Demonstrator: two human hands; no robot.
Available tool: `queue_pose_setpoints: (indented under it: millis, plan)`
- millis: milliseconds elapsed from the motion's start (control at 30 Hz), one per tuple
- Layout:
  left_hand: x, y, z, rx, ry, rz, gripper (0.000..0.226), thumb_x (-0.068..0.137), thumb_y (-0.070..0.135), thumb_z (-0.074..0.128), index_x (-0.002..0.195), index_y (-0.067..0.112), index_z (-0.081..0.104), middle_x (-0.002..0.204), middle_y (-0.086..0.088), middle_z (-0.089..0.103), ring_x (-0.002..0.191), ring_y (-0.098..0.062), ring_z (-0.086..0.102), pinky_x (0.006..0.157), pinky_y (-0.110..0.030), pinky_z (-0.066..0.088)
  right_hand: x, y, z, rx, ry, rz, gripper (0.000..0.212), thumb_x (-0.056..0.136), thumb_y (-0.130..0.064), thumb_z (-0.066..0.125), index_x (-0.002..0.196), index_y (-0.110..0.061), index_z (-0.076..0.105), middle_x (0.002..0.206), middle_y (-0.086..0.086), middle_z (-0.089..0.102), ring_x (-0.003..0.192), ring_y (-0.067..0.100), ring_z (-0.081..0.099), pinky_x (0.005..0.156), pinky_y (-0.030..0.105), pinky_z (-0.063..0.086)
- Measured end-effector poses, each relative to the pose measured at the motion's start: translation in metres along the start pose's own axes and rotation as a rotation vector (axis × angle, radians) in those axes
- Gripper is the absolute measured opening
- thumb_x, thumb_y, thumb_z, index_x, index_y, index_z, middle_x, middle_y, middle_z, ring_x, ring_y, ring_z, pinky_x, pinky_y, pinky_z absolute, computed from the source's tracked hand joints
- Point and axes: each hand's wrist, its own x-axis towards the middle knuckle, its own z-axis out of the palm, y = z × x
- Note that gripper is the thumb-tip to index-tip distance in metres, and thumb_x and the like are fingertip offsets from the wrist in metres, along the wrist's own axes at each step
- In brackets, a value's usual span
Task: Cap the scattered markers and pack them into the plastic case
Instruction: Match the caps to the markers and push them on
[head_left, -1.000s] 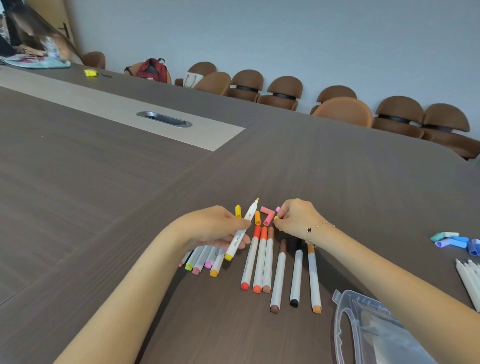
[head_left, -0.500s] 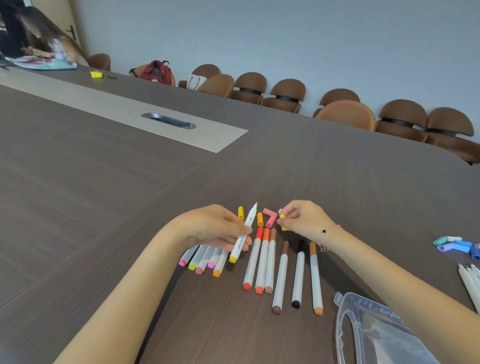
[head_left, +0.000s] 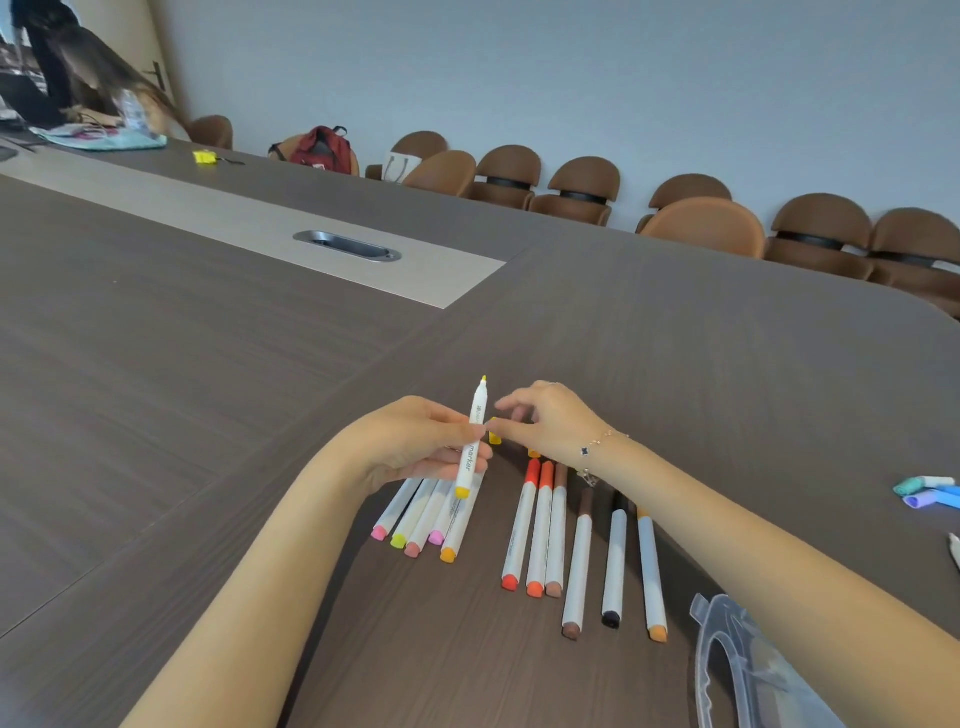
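My left hand (head_left: 415, 447) holds a white marker (head_left: 471, 441) upright above the table, its uncapped yellow tip pointing up and a yellow cap on its lower end. My right hand (head_left: 550, 421) pinches a small yellow cap (head_left: 494, 435) just right of that marker. Below my left hand lies a bunch of several white markers (head_left: 426, 519) with pink, yellow and orange ends. Another row of several markers (head_left: 571, 545) lies under my right wrist. The clear plastic case (head_left: 737, 670) sits at the bottom right.
Loose teal, blue and purple caps (head_left: 930, 491) lie at the right edge. Brown chairs (head_left: 701, 223) line the far side of the dark wooden table (head_left: 208, 415). A red backpack (head_left: 319, 145) and a person (head_left: 78, 78) are at the far left.
My left hand has lifted the marker from a slant to upright. My right hand picked a yellow cap from the loose caps and brought it left, next to the marker.
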Motion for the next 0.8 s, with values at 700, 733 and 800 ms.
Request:
queue_pose_setpoints:
  millis: [700, 733, 800]
  plan:
    - [0.004, 0.001, 0.022, 0.148, -0.112, 0.009, 0.024, 0.092, 0.023, 0.060, 0.109, 0.007, 0.067, 0.093, -0.003, 0.074, 0.079, -0.010, 0.071, 0.079, -0.022, 0.057, -0.026, -0.015, -0.022, 1.341, -0.034, 0.241, 0.029, 0.093, -0.011, 0.057, 0.121, -0.009, 0.052, 0.108, 0.014, 0.070, 0.096, 0.024, 0.070, 0.080, 0.031, 0.058]
    - [0.004, 0.001, 0.022, 0.146, -0.108, 0.018, 0.024, 0.092, 0.023, 0.059, 0.109, 0.008, 0.067, 0.092, -0.002, 0.074, 0.078, -0.009, 0.071, 0.078, -0.022, 0.057, -0.026, -0.015, -0.023, 1.296, -0.038, 0.229, 0.029, 0.093, -0.012, 0.057, 0.121, -0.009, 0.053, 0.108, 0.014, 0.070, 0.096, 0.024, 0.070, 0.081, 0.032, 0.058]
    - [0.003, 0.000, 0.022, 0.118, -0.081, 0.047, 0.023, 0.093, 0.022, 0.057, 0.109, 0.008, 0.066, 0.092, -0.003, 0.074, 0.078, -0.009, 0.071, 0.077, -0.022, 0.058, -0.028, -0.016, -0.024, 1.162, -0.031, 0.213, 0.029, 0.093, -0.014, 0.058, 0.122, -0.011, 0.054, 0.105, 0.013, 0.071, 0.093, 0.022, 0.071, 0.079, 0.031, 0.058]
